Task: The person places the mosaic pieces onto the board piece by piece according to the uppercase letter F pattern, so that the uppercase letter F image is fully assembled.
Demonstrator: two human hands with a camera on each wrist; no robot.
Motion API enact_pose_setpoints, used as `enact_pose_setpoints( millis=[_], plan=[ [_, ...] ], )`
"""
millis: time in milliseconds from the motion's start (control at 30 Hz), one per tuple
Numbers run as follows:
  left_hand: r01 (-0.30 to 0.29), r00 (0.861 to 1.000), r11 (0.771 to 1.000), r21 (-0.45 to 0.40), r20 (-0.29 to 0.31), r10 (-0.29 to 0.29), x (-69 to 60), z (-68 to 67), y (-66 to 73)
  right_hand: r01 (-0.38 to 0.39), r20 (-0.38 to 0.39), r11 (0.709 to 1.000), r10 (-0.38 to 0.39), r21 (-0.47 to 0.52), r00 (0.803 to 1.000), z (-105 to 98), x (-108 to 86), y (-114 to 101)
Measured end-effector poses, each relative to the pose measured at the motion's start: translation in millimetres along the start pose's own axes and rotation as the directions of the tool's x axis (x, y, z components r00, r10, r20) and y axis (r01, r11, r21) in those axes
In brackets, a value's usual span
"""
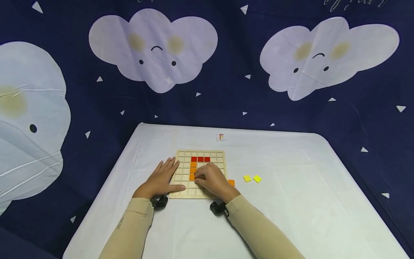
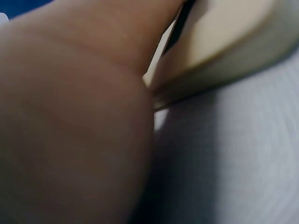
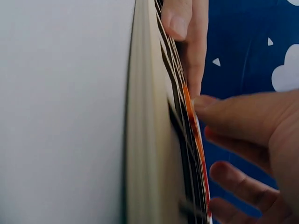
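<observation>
A wooden grid board (image 1: 191, 196) lies on the table, with a row of three red tiles (image 1: 200, 159) and a column of orange tiles (image 1: 193, 170) running down from the row's left end. My left hand (image 1: 160, 178) rests spread on the board's left side, its thumb over the lower left squares. With bent fingers, my right hand (image 1: 213, 180) is over the board's middle, beside the lowest orange tile. In the right wrist view the thumb of my right hand (image 3: 247, 140) touches the orange strip (image 3: 188, 105); no tile shows between its fingers.
A loose orange tile (image 1: 231, 182) lies just right of the board, partly behind my right hand. Farther right are two yellow tiles (image 1: 247, 178). A small pattern card (image 1: 221, 137) sits beyond the board on the white table (image 1: 291, 201). A dark blue cloud-print cloth hangs behind.
</observation>
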State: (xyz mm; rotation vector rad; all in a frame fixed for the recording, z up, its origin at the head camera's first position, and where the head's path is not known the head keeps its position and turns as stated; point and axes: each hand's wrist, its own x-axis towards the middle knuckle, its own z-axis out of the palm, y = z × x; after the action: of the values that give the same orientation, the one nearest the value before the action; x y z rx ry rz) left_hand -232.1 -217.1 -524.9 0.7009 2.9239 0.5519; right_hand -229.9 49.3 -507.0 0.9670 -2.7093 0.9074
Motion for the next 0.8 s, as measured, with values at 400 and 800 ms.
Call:
enact_pose_setpoints(
  millis=[400, 800],
  plan=[
    [0.012, 1.0, 1.0, -0.024, -0.011, -0.012, -0.8, -0.1, 3.4, -0.109, -0.116, 0.984, 0.125, 0.139, 0.985, -41, -37.2, 41],
    [0.018, 1.0, 1.0, -0.019, -0.007, -0.018, 0.7, 1.5, 1.4, -0.119, -0.163, 0.989, 0.132, 0.088, 0.978, -77, -82.4, 92]
  ],
)
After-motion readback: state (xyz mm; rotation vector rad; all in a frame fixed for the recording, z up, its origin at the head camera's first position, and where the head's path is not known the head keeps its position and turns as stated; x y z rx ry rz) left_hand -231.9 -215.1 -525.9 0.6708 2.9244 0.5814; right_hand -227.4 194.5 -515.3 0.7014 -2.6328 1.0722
